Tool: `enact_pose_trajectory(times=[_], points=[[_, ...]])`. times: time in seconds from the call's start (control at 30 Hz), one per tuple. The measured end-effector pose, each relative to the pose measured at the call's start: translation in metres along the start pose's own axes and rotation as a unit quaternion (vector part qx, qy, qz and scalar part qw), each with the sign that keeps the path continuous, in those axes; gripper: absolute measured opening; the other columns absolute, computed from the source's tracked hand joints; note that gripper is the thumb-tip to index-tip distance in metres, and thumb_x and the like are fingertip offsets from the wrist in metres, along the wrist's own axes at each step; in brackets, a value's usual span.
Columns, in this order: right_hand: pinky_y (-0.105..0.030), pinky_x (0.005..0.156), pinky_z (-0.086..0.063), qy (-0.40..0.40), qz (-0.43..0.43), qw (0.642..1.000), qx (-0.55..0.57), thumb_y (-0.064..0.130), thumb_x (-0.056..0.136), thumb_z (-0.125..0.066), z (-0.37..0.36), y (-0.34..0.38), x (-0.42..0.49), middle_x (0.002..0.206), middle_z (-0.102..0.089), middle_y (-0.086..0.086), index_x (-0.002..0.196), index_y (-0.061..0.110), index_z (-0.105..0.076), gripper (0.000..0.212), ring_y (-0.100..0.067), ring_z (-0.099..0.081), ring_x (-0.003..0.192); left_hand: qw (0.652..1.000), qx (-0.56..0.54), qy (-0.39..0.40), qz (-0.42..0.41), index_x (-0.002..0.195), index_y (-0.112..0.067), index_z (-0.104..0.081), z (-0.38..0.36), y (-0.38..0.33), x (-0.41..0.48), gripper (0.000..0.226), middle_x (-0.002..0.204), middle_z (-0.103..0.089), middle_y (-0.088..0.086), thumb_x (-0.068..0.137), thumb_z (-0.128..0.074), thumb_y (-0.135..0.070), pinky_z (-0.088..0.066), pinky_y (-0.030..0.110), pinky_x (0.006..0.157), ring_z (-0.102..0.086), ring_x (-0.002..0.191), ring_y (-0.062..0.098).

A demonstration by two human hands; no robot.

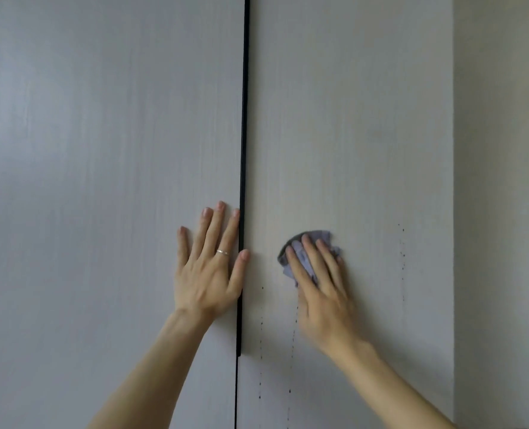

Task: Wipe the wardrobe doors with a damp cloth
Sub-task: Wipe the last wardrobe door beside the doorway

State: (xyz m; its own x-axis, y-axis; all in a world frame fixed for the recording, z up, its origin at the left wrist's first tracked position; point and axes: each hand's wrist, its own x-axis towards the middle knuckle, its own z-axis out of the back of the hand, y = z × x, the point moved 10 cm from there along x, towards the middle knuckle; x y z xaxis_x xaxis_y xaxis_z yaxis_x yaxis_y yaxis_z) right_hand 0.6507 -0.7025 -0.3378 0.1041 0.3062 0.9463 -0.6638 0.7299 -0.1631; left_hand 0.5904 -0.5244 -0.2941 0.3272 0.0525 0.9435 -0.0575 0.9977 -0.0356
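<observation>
The dark gap (244, 150) between the two wardrobe doors serves as the landmark. Just left of it, the left hand (209, 267) lies flat on the left door (102, 181), fingers spread, thumb tip reaching across the gap. Right of it, the right hand (319, 289) presses a crumpled purple cloth (303, 255) against the right door (349, 134), fingers slightly spread; possibly drip trails run below.

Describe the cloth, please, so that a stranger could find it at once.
Find the right wardrobe door, right of the dark vertical gap. The cloth is the crumpled bluish-purple rag under the right hand, pressed flat against the door; the left hand holds nothing.
</observation>
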Motion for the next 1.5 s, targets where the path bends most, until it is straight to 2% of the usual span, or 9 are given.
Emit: enact_pose_trajectory(times=[0.13,0.23,0.43,0.57,0.9,1.07,1.27,1.43,1.5], points=[[-0.053,0.117,-0.023,0.102,0.078,0.990,-0.063,-0.002,0.073,-0.061,-0.026,0.009,-0.093,0.165,-0.020,-0.003,0.155,0.020,-0.031,0.090,-0.029,-0.015,0.152,0.994,-0.070,-0.005,0.078,0.156,-0.051,0.003,-0.010,-0.012,-0.012,0.058,0.166,0.012,-0.015,0.104,-0.021,-0.039,0.016,0.046,0.122,0.016,0.152,0.007],[-0.050,0.118,-0.024,0.126,0.121,0.982,-0.076,0.004,0.077,-0.058,-0.016,0.000,-0.073,0.164,-0.021,-0.002,0.155,0.026,-0.031,0.086,-0.026,-0.018,0.152,0.986,-0.094,-0.025,0.134,0.154,-0.054,0.006,-0.014,-0.014,-0.017,0.059,0.166,0.011,-0.016,0.106,-0.022,-0.033,0.015,0.047,0.122,0.015,0.153,0.008],[-0.053,0.121,-0.017,0.051,-0.052,0.996,-0.053,0.018,0.094,-0.038,0.041,-0.088,0.048,0.164,-0.019,-0.009,0.156,0.022,-0.027,0.063,-0.032,-0.017,0.151,0.987,-0.099,-0.025,0.123,0.155,-0.052,0.003,-0.014,-0.014,-0.025,0.056,0.168,0.005,-0.015,0.106,-0.018,-0.036,0.019,0.040,0.121,0.014,0.152,0.005],[-0.040,0.122,0.004,0.047,-0.176,0.982,-0.048,0.017,0.104,-0.035,0.069,-0.160,0.084,0.167,0.003,-0.004,0.159,0.024,-0.010,0.060,-0.024,0.004,0.154,0.987,-0.089,-0.036,0.131,0.154,-0.054,0.005,-0.016,-0.014,-0.023,0.055,0.166,0.008,-0.016,0.104,-0.013,-0.041,0.021,0.038,0.120,0.016,0.151,0.003],[-0.044,0.124,-0.008,0.073,-0.142,0.987,0.013,0.013,0.100,-0.036,0.025,-0.140,-0.097,0.166,-0.011,-0.012,0.156,0.011,-0.026,0.056,-0.032,-0.003,0.153,0.986,-0.093,-0.043,0.130,0.157,-0.048,-0.001,-0.014,-0.018,-0.025,0.057,0.169,0.002,-0.009,0.106,-0.021,-0.034,0.015,0.046,0.122,0.014,0.151,0.004],[-0.043,0.124,-0.002,0.067,-0.133,0.989,0.003,0.004,0.099,-0.045,0.045,-0.169,-0.019,0.167,0.002,-0.006,0.159,0.019,-0.013,0.069,-0.027,0.009,0.153,0.986,-0.083,-0.043,0.138,0.157,-0.048,-0.001,-0.014,-0.019,-0.029,0.056,0.169,0.002,-0.010,0.105,-0.017,-0.036,0.015,0.044,0.122,0.015,0.151,0.003],[-0.044,0.124,-0.004,-0.028,-0.199,0.979,0.041,0.023,0.101,-0.036,0.083,-0.201,0.067,0.166,-0.009,-0.011,0.155,0.020,-0.029,0.055,-0.034,-0.003,0.152,0.987,-0.077,-0.046,0.132,0.158,-0.047,-0.002,-0.012,-0.017,-0.026,0.056,0.169,0.000,-0.010,0.105,-0.016,-0.037,0.015,0.042,0.121,0.012,0.152,0.005],[-0.055,0.121,-0.016,-0.094,-0.159,0.982,0.031,0.025,0.103,-0.038,0.072,-0.180,-0.007,0.164,-0.017,-0.014,0.152,0.018,-0.038,0.049,-0.036,-0.009,0.152,0.984,-0.090,-0.067,0.141,0.158,-0.048,-0.003,-0.007,-0.024,-0.028,0.055,0.168,0.003,-0.011,0.105,-0.017,-0.037,0.015,0.043,0.122,0.015,0.150,0.002],[-0.059,0.119,-0.020,-0.050,-0.180,0.982,-0.003,0.023,0.103,-0.039,0.061,-0.177,-0.109,0.163,-0.019,-0.016,0.151,0.014,-0.039,0.049,-0.037,-0.012,0.152,0.984,-0.113,-0.014,0.136,0.158,-0.047,-0.004,-0.030,-0.042,-0.045,0.055,0.168,0.003,-0.011,0.105,-0.017,-0.037,0.016,0.043,0.122,0.016,0.150,0.002]])
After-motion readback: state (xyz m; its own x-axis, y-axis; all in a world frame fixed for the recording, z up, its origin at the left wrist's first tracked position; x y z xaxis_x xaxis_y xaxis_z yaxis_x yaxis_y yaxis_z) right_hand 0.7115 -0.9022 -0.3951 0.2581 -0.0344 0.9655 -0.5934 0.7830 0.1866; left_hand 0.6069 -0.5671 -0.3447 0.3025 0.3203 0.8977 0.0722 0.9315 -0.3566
